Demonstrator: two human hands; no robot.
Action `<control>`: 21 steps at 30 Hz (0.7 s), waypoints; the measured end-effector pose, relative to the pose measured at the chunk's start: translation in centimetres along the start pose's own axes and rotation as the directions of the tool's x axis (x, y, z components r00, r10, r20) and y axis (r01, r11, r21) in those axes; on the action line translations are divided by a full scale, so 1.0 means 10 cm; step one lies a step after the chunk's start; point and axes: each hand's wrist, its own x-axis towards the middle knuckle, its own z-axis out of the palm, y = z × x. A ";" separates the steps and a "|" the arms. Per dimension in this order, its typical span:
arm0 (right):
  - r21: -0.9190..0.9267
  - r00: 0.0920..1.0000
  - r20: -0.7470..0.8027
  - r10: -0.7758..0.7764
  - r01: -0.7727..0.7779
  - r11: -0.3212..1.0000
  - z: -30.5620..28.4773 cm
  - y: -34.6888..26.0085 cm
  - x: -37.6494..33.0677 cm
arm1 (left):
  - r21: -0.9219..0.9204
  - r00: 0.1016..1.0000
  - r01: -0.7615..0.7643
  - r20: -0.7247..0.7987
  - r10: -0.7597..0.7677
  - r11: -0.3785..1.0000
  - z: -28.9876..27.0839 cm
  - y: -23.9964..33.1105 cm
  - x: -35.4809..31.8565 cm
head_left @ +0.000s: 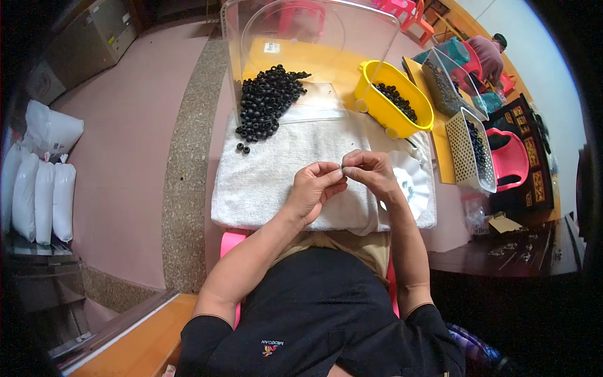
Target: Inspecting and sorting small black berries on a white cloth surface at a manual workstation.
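Note:
Over the white towel point(264, 176), my left hand point(316, 190) and my right hand point(373, 174) meet fingertip to fingertip. Both are closed in a pinch around something tiny, mostly hidden by the fingers. Beyond them, to the left, lies a heap of small black ring-shaped pieces point(267, 100), with a couple lying loose at its near edge. A yellow tub point(411, 127) at the far right holds more small black pieces point(396, 100). Right of my right hand, a white dish with a wavy rim point(422, 182) rests on the towel, partly covered by my wrist.
A clear plastic panel point(370, 38) stands at the table's far side. To the right are a clear bin point(440, 81), a perforated white basket point(465, 151) and a pink chair point(510, 160). Another person point(487, 56) sits farther back. White sacks point(44, 195) stand at left.

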 end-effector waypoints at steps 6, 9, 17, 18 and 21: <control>-0.040 0.997 0.058 0.059 -0.056 0.998 -0.08 -0.03 -0.01 | 0.066 1.000 -0.017 0.008 0.017 0.998 0.03 0.00 -0.02; -0.007 0.995 0.073 0.071 -0.071 0.997 -0.10 -0.04 -0.01 | 0.108 1.000 -0.023 0.016 0.021 0.994 0.03 0.00 -0.02; -0.026 0.995 0.091 0.051 -0.049 0.998 -0.08 -0.13 -0.02 | 0.192 0.999 -0.049 0.030 0.044 0.980 0.02 -0.02 -0.02; -0.031 0.994 0.093 0.051 -0.048 0.998 -0.08 -0.12 -0.02 | 0.208 0.998 -0.061 0.041 0.053 0.976 0.02 -0.02 -0.02; -0.019 0.990 0.088 0.110 -0.108 0.994 -0.11 -0.11 -0.03 | 0.249 0.996 -0.082 0.052 0.071 0.965 0.03 -0.02 -0.02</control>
